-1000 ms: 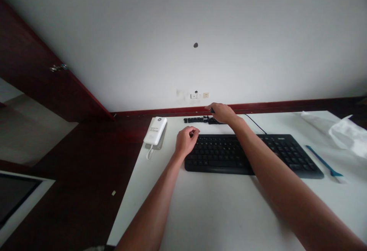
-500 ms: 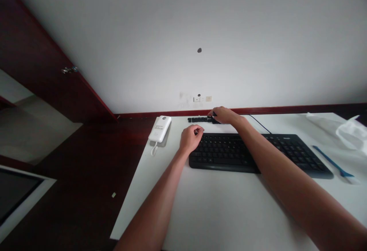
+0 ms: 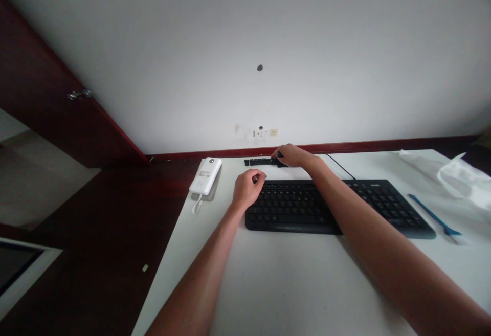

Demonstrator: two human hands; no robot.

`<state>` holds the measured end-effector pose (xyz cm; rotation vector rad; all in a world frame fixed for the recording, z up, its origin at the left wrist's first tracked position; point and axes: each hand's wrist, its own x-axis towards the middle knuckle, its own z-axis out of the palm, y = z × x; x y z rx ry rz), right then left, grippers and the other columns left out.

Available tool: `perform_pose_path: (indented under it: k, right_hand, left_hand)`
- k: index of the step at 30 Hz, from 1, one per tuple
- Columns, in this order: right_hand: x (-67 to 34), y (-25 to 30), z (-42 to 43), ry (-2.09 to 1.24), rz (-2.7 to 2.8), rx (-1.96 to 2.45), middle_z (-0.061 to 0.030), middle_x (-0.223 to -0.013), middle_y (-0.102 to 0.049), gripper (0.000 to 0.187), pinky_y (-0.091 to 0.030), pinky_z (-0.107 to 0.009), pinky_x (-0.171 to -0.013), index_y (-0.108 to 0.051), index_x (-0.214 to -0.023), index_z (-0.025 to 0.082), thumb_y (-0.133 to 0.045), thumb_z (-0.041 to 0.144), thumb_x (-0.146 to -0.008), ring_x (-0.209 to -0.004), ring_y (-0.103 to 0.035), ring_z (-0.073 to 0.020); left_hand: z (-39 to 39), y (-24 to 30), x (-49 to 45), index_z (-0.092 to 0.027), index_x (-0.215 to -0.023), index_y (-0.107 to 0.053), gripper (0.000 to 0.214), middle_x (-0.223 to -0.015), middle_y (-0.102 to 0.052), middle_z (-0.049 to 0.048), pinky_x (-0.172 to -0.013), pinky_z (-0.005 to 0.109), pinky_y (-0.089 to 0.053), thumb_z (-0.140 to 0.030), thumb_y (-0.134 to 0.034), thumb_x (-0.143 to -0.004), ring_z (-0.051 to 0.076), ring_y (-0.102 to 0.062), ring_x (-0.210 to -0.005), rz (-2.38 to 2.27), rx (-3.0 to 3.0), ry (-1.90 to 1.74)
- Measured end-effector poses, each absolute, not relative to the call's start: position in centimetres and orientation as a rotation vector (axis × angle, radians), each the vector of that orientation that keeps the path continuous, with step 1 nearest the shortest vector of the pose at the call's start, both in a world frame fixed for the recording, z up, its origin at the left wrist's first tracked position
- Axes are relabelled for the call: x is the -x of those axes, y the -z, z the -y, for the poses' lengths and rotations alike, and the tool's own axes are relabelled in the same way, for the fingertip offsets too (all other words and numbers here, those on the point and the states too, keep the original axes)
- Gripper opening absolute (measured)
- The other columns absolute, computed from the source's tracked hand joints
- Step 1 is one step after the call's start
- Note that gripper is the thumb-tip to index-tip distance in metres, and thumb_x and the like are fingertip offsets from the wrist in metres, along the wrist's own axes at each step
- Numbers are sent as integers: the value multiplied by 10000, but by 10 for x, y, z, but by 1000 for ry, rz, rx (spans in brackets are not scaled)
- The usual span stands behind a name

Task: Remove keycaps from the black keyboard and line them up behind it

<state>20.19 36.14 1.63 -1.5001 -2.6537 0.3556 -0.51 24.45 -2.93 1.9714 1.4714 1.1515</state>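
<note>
My right hand [image 3: 293, 155] is at the far side of the table, its fingertips pinching a small dark object, probably a black keycap [image 3: 279, 155], at the right end of a row of loose black keycaps [image 3: 261, 162]. Nearer, my left hand [image 3: 248, 188] rests curled above the left end of a black keyboard [image 3: 295, 214], with a small dark keycap [image 3: 255, 178] between its fingertips. The right forearm crosses over the keyboard and hides part of it.
The white table [image 3: 238, 274] ends at a left edge beside a dark red floor. A white power bank [image 3: 205, 176] with a short cable lies left of the keyboard. To the right are a blue tool [image 3: 433, 218] and white plastic sheeting [image 3: 460, 177]. A black cable [image 3: 340, 166] runs behind the keyboard.
The view sways slightly from side to side. Both hands stay in nearly the same places, the right at the end of the keycap row and the left over the keyboard's corner.
</note>
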Motion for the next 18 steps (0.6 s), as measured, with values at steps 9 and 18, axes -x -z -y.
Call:
perform_pose_path:
  k: [9, 18]
  right_hand:
    - [-221, -51, -358, -263, 2455, 1548, -72, -977, -801, 369, -526, -332, -813, -832, -1038, 235, -563, 121, -812, -885, -716, -249]
    - [-205, -58, -340, -481, 2624, 1766, -113, -882, -794, 212, -520, -353, -690, -855, -949, 243, -708, 253, -796, -804, -720, -275]
  left_hand:
    - [-244, 28, 5, -229, -868, -759, 171, -951, -787, 21, -881, 294, -547, -240, -605, -940, 186, -717, -894, -1463, -1969, -1142]
    - [-243, 26, 4, -235, -863, -763, 163, -940, -793, 6, -863, 294, -540, -208, -614, -924, 180, -715, -859, -1470, -1958, -1143]
